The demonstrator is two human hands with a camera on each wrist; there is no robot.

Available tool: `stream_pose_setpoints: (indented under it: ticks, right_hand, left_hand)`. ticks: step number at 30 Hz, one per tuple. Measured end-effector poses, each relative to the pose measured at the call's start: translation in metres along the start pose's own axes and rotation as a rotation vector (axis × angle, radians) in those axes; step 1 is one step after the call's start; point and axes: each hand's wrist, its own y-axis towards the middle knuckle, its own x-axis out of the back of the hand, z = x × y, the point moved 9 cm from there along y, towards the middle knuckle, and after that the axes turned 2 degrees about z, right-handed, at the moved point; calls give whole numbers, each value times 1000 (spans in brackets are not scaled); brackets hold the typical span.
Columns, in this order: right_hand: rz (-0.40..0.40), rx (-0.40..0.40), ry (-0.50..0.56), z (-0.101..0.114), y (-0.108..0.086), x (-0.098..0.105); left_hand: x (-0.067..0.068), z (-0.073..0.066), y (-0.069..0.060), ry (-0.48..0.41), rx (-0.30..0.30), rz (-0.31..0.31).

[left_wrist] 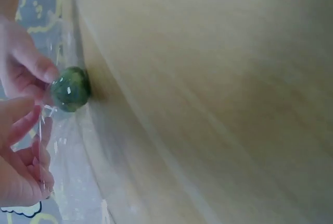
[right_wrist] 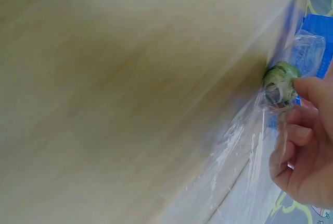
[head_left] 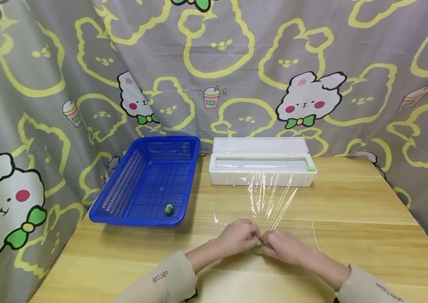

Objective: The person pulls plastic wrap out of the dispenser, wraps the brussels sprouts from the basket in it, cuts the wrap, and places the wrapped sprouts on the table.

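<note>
Over table (head_left: 123, 269), L hand (head_left: 238, 237) & R hand (head_left: 286, 246) pinch film (head_left: 272, 201); green veg (left_wrist: 72, 89) w/in

Domestic tabletop setting, probably a room in a home.
Indicators: a cartoon-rabbit curtain (head_left: 236, 38), a wood-grain table (head_left: 369, 240), a blue plastic basket (head_left: 134, 221) and a white cling-film dispenser (head_left: 261, 146); the wider room is hidden.

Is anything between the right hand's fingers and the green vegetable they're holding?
Yes, apparently: clear plastic film is drawn around the green vegetable, so the right hand's fingers seem to hold it through that layer. Nothing else shows between.
</note>
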Motion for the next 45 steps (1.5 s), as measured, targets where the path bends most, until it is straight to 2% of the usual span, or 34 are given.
stream_pose_setpoints:
  ticks: [4,8,12,15,17,23,26,30,32,35,37,39,41,45]
  right_hand:
    - [25,-26,14,-6,0,-2]
    - [38,-78,56,-12,1,-2]
    - [-51,-120,21,-13,0,7]
    - [-147,-115,-11,-7,0,16]
    - [-179,-111,-3,-5,0,18]
    - [-150,-154,1,-10,0,12]
    - [-141,-169,-17,-14,2,9]
    - [-132,-129,-38,-14,7,8]
    - [-117,-98,-50,-13,11,8]
    - [-95,-57,-88,-11,15,9]
    - [-90,-37,-126,-9,17,11]
    - [-92,-26,-166,-7,18,13]
    - [-93,-24,-199,-7,18,15]
    - [-60,-49,-218,-13,21,13]
  left_hand:
    - [-6,0,-1,49,10,47]
    - [-9,5,2,19,41,52]
    - [-12,14,5,-60,71,73]
    - [-14,23,6,-132,114,104]
    - [-17,29,8,-178,136,123]
    - [-22,34,13,-267,138,159]
    - [-23,33,15,-276,131,173]
    - [-19,32,15,-232,119,172]
    - [-15,34,14,-206,134,135]
    - [-7,37,13,-115,145,33]
    - [-1,37,13,-46,133,-49]
    - [3,35,13,-2,114,-99]
    - [4,32,13,-4,90,-120]
    - [0,29,14,10,55,-87]
